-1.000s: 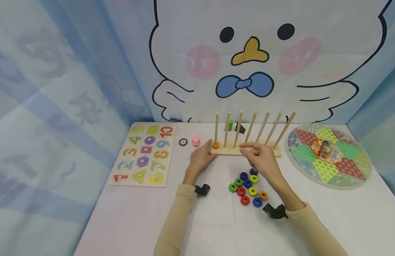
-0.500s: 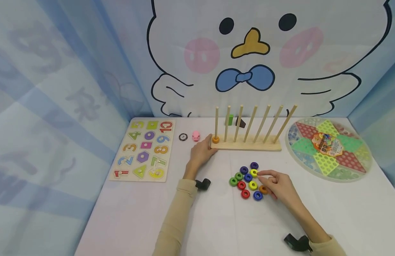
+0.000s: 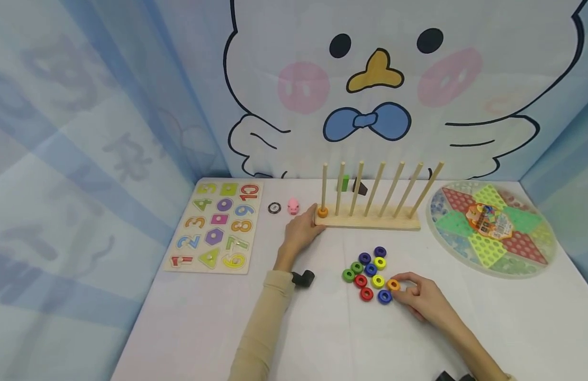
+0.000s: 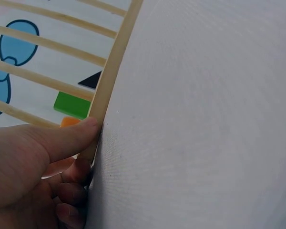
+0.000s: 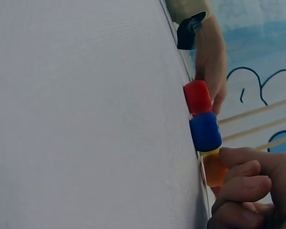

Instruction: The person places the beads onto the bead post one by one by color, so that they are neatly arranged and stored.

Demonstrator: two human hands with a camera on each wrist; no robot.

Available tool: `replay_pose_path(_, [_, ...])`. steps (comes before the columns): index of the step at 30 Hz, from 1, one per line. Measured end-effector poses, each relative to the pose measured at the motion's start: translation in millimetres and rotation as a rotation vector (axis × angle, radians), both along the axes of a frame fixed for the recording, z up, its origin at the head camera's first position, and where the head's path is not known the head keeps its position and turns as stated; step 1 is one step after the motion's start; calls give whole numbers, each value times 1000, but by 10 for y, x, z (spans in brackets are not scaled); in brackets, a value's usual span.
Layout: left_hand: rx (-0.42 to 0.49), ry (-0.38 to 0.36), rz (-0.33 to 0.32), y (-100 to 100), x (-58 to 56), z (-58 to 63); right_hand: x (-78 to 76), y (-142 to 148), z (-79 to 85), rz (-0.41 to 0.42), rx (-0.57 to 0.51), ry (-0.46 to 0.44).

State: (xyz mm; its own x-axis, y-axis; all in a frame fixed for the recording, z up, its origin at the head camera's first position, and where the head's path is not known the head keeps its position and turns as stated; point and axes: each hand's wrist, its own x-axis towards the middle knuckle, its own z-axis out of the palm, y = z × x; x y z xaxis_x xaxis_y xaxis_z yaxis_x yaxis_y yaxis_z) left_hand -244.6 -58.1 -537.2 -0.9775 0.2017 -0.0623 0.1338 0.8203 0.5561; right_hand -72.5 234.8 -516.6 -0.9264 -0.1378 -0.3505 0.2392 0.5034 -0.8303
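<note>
A wooden peg stand (image 3: 370,221) with several upright rods stands toward the back of the table, an orange ring (image 3: 323,212) at the foot of its leftmost rod. My left hand (image 3: 300,232) grips the stand's left end; in the left wrist view the thumb (image 4: 71,138) presses on the base's edge. At the right side of a cluster of loose rings, my right hand (image 3: 424,300) pinches another orange ring (image 3: 393,285) between thumb and forefinger. Beside it lie a blue ring (image 3: 385,297), a yellow ring (image 3: 378,281) and a red ring (image 3: 367,294).
A number-and-shape puzzle board (image 3: 213,227) lies at the left, a round Chinese checkers board (image 3: 491,230) at the right. Near the stand's left end are a pink pig figure (image 3: 293,206) and a black-rimmed disc (image 3: 274,208). Green (image 3: 345,183) and dark (image 3: 360,187) blocks sit behind the rods.
My right hand has come from the stand back toward me to the loose rings, and its fingers have closed round the orange one. The left hand has stayed on the stand.
</note>
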Motion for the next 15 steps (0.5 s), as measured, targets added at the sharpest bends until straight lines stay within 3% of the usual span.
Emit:
replay_pose_path(7, [-6,9,-3,-6,13,4,-226,-203,276,0,81,131])
replay_pose_path(15, [-8,30,-4,-2,8,14,-683,-601,879,50,67,345])
